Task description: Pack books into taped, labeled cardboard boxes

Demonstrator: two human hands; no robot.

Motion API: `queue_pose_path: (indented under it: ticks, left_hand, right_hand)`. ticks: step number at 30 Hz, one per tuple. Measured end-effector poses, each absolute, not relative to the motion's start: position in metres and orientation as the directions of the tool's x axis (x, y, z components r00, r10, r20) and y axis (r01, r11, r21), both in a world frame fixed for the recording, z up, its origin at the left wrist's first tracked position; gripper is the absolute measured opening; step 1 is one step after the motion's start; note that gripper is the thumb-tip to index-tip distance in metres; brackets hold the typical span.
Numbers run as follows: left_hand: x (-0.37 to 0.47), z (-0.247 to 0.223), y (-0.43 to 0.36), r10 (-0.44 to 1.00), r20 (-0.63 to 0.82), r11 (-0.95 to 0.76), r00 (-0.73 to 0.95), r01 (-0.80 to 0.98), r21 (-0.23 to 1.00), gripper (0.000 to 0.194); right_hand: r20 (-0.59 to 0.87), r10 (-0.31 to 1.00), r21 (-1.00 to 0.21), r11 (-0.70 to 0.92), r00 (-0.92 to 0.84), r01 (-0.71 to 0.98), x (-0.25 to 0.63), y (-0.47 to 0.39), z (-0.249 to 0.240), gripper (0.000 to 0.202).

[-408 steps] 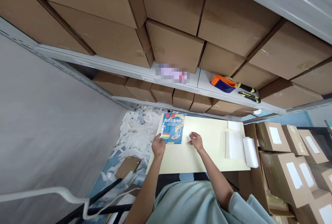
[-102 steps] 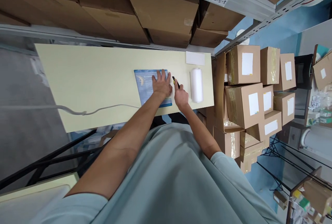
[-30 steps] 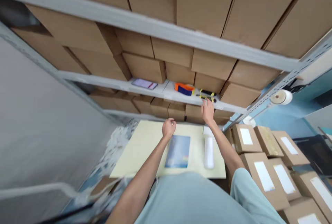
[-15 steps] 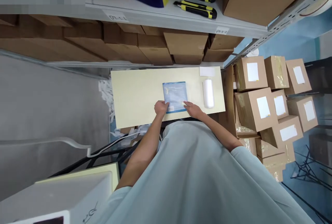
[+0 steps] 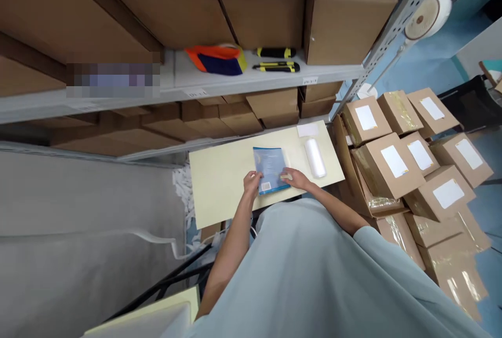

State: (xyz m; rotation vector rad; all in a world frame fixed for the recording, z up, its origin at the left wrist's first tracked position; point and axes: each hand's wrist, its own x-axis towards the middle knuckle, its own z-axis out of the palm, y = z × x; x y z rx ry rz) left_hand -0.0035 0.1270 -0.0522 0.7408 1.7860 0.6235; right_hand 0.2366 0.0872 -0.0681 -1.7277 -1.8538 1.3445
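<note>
A flat blue packet [image 5: 271, 164] with small print and a white label near its lower edge is between my hands, over the pale yellow table [image 5: 219, 186]. My left hand [image 5: 252, 182] pinches its left edge, thumb on top. At its right edge, my right hand [image 5: 297, 177] has its fingers closed on the lower right side of the packet. A white roll [image 5: 315, 158] lies just right of my right hand. Above the roll sits a pale flat slip [image 5: 308, 129].
Cardboard boxes with white labels [image 5: 394, 161] are stacked against the table's right end. Behind the table, a metal shelf [image 5: 270, 78] holds cartons, two box cutters [image 5: 276, 67] and an orange and blue tape dispenser [image 5: 217, 59]. A white fan [image 5: 427, 16] stands beyond.
My view has tilted up and turned, showing more of the shelf. The packet's lower edge now looks tilted, and my right fingers have closed further round its right edge.
</note>
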Motion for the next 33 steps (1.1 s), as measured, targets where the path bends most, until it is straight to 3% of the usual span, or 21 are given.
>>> queue_pose_path:
  ticks: [2, 4, 8, 12, 17, 19, 21, 23, 25, 27, 29, 33]
  left_hand:
    - [-0.015, -0.032, 0.132, 0.759, -0.605, 0.641, -0.239, 0.118, 0.758, 0.033]
    - [-0.030, -0.012, 0.136, 0.777, -0.585, 0.610, -0.233, 0.048, 0.791, 0.034]
    - [-0.066, 0.018, 0.137, 0.794, -0.541, 0.546, -0.278, -0.064, 0.835, 0.034]
    - [-0.099, 0.027, 0.128, 0.785, -0.499, 0.488, -0.367, -0.129, 0.863, 0.034]
    - [-0.123, 0.025, 0.119, 0.768, -0.407, 0.415, -0.495, -0.101, 0.904, 0.040]
    - [-0.128, 0.032, 0.124, 0.762, -0.326, 0.352, -0.559, -0.065, 0.934, 0.055]
    - [-0.134, 0.045, 0.135, 0.796, -0.164, 0.239, -0.582, 0.053, 0.970, 0.076]
    - [-0.145, 0.064, 0.149, 0.883, 0.097, 0.066, -0.460, 0.325, 0.943, 0.083]
    - [-0.160, 0.083, 0.165, 0.937, 0.298, -0.141, -0.183, 0.583, 0.800, 0.064]
    - [-0.179, 0.097, 0.181, 0.945, 0.324, -0.270, 0.045, 0.667, 0.694, 0.035]
    - [-0.196, 0.105, 0.194, 0.947, 0.275, -0.316, 0.168, 0.649, 0.692, 0.017]
    - [-0.220, 0.109, 0.205, 0.933, 0.259, -0.358, 0.251, 0.556, 0.750, 0.023]
  right_hand:
    - [-0.426, 0.904, -0.832, -0.373, -0.042, 0.412, 0.234, 0.104, -0.055, 0.074]
    - [-0.523, 0.850, -0.842, -0.526, 0.057, 0.124, 0.224, 0.121, -0.042, 0.095]
    - [-0.491, 0.863, -0.861, -0.502, -0.119, -0.086, 0.186, 0.150, -0.018, 0.079]
    - [-0.425, 0.903, -0.848, -0.423, -0.068, -0.319, 0.144, 0.166, 0.001, 0.064]
    - [-0.224, 0.974, -0.970, -0.227, -0.039, -0.087, 0.106, 0.191, 0.035, 0.056]
    - [-0.103, 0.988, -0.989, -0.090, -0.115, 0.118, 0.091, 0.204, 0.057, 0.053]
    - [-0.022, 0.962, -0.921, 0.086, -0.271, 0.380, 0.076, 0.214, 0.083, 0.048]
    - [-0.015, 0.897, -0.742, 0.285, -0.441, 0.606, 0.061, 0.223, 0.108, 0.040]
    - [-0.067, 0.830, -0.532, 0.440, -0.554, 0.723, 0.047, 0.229, 0.129, 0.034]
    - [-0.122, 0.794, -0.381, 0.516, -0.595, 0.767, 0.036, 0.235, 0.147, 0.031]
    - [-0.153, 0.780, -0.313, 0.544, -0.606, 0.779, 0.027, 0.241, 0.159, 0.031]
    - [-0.154, 0.785, -0.341, 0.528, -0.600, 0.778, 0.016, 0.247, 0.170, 0.031]
